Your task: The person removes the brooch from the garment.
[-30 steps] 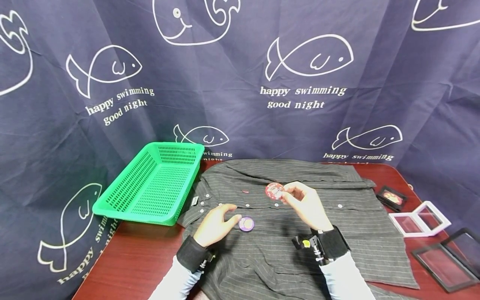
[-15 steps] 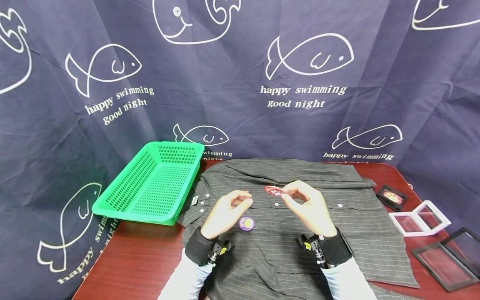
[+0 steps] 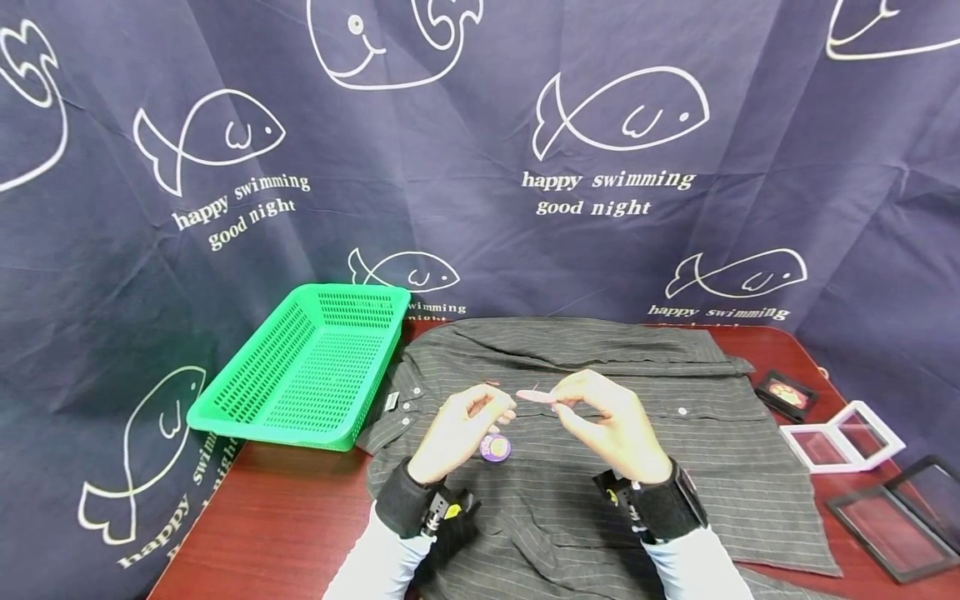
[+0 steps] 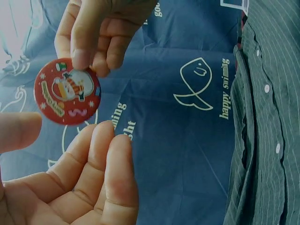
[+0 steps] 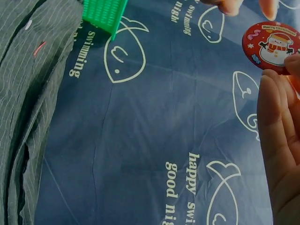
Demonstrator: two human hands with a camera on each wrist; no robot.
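Between thumb and fingers my right hand (image 3: 613, 427) pinches a round red pin badge (image 4: 68, 91) by its edge, over the shirt. A snowman is printed on the badge's face, with "Merry Christmas" lettering in the right wrist view. From the head it appears nearly edge-on, a thin wire rising from its back. My left hand (image 3: 467, 429) is just left of the badge; in the left wrist view its thumb and relaxed fingers stand apart below the rim, holding nothing. Beneath lies a dark striped shirt (image 3: 585, 467), with a purple round badge (image 3: 496, 448) on it beside my left hand.
A green plastic basket (image 3: 300, 433) stands at the left of the reddish table (image 3: 277, 508). Along the right edge lie a small black case (image 3: 785, 394), an open white frame (image 3: 843, 437) and an open black frame (image 3: 888, 525). A fish-patterned curtain (image 3: 480, 208) hangs behind.
My left hand has moved up and right from near the purple badge to beside the red one. My right hand has tipped the red badge from face-up to nearly edge-on.
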